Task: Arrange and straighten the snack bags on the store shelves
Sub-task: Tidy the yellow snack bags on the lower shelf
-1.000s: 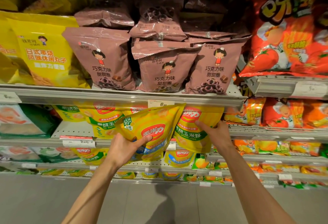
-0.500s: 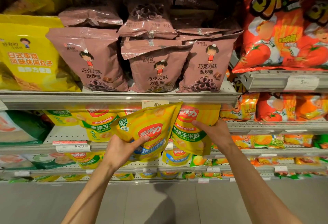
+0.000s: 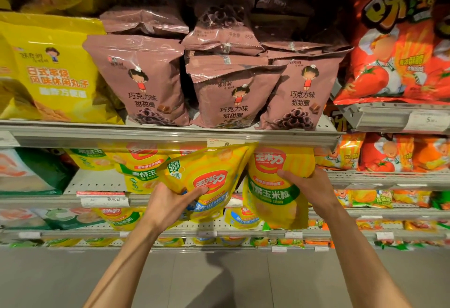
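**Two corn snack bags held at the second shelf**

The tilted yellow bag with the blue band (image 3: 207,183) sits in front of the second shelf, leaning to the right so that its top corner meets the neighbouring bag just under the shelf lip above. The left hand (image 3: 170,204) grips it from below and to the left, thumb laid across the front near the red logo and the fingers curled behind, which props the bag while it is off square. That tilt is likely what needs correcting: the bag probably has to be turned upright and pushed back into its row.

Just beside it, the yellow bag with the green band (image 3: 280,185) hangs more nearly upright. The right hand (image 3: 309,188) holds its right edge, thumb pressed on the front and fingers wrapped round the back, seemingly steadying it or keeping a gap for the tilted bag.

Behind and to the left, more yellow corn bags (image 3: 141,164) stand on the same shelf. The upper shelf rail (image 3: 121,134) carries brown chocolate ring bags (image 3: 146,81), some stacked flat on top of the standing ones, with a large yellow bag (image 3: 48,71) at the left. Red tomato-print bags (image 3: 394,47) fill the adjoining bay on the right. Lower shelves hold smaller packets, too small to read.
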Demonstrator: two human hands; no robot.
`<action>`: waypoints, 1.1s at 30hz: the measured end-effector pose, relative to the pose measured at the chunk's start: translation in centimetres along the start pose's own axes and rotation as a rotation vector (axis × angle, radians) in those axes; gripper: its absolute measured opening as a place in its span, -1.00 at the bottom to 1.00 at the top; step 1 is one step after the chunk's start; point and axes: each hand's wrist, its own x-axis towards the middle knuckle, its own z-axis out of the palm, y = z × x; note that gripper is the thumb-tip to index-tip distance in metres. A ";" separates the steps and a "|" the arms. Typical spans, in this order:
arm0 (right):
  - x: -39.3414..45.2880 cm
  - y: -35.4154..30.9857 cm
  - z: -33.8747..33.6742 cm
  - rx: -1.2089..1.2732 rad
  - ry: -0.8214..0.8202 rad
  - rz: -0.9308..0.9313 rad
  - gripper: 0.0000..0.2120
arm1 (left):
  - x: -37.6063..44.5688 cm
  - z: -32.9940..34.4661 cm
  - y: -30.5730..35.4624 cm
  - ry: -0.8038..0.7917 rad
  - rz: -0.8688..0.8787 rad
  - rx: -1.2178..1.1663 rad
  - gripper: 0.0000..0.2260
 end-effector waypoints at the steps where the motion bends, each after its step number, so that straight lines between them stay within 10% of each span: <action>1: -0.5 0.2 -0.4 0.016 0.015 0.018 -0.64 | 0.0 0.0 -0.1 -0.002 -0.001 -0.020 -0.74; 33: -8.2 8.7 -15.2 -0.017 0.005 0.159 -0.21 | 1.2 11.2 3.2 -0.176 0.152 -0.187 -0.70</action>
